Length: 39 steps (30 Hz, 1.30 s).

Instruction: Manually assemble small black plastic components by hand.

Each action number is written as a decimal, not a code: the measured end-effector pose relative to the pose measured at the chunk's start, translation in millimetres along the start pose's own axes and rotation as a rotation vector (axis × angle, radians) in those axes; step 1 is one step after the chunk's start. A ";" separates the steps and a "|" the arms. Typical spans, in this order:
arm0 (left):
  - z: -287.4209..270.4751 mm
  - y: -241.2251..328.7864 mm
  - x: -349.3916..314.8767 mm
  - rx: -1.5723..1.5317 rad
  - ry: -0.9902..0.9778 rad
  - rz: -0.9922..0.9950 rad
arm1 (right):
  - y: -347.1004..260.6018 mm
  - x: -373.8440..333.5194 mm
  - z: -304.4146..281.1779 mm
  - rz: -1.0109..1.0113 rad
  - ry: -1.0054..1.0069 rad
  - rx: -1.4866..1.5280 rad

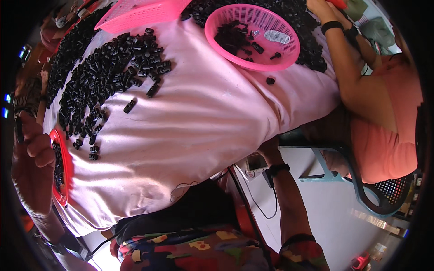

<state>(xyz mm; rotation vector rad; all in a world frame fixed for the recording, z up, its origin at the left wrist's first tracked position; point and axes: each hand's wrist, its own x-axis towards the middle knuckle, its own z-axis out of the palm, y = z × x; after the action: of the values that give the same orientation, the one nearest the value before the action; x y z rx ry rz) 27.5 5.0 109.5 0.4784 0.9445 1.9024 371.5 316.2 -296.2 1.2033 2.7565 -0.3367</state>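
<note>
My left hand (35, 158) is raised at the far left with its fingers curled. A small black plastic part (19, 130) shows at its fingertips. Just beside that hand, a red tray (68, 176) of dark pieces sits at the cloth's edge. Small black cylindrical plastic parts (108, 72) lie in a large heap on the pink cloth (194, 122), with a few strays nearby. Low by the table's near edge is my right hand (270, 151), next to a small pale device (256, 161). The cloth and shadow hide most of its fingers.
A pink basket (289, 56) with black pieces and a clear crumpled wrapper stands at the far right. Another pink basket (140, 16) lies at the far side. A co-worker in an orange top (384, 122) sits at the right on a dark chair (357, 180). Cables hang below the table.
</note>
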 end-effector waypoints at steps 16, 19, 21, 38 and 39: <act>-28.1 2.8 -2.8 -0.042 0.102 -0.013 | -25.6 -8.5 21.1 0.006 -0.045 0.139; -25.7 4.6 -0.5 -0.039 0.099 -0.015 | -29.3 -8.5 21.8 0.019 -0.034 0.174; -23.3 6.8 -0.5 -0.038 0.099 -0.016 | -33.3 -8.3 22.0 0.027 -0.027 0.197; -30.1 6.7 -37.1 -0.105 0.174 0.040 | -53.3 0.7 19.6 0.002 0.000 0.302; -31.3 6.6 -39.5 -0.110 0.178 0.045 | -54.4 1.9 19.5 -0.001 0.003 0.307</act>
<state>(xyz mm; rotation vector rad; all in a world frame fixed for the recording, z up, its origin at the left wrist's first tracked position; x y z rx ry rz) 22.6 -44.0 97.1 0.2703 0.9441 2.0512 330.6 276.8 -307.0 1.2628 2.7797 -0.7826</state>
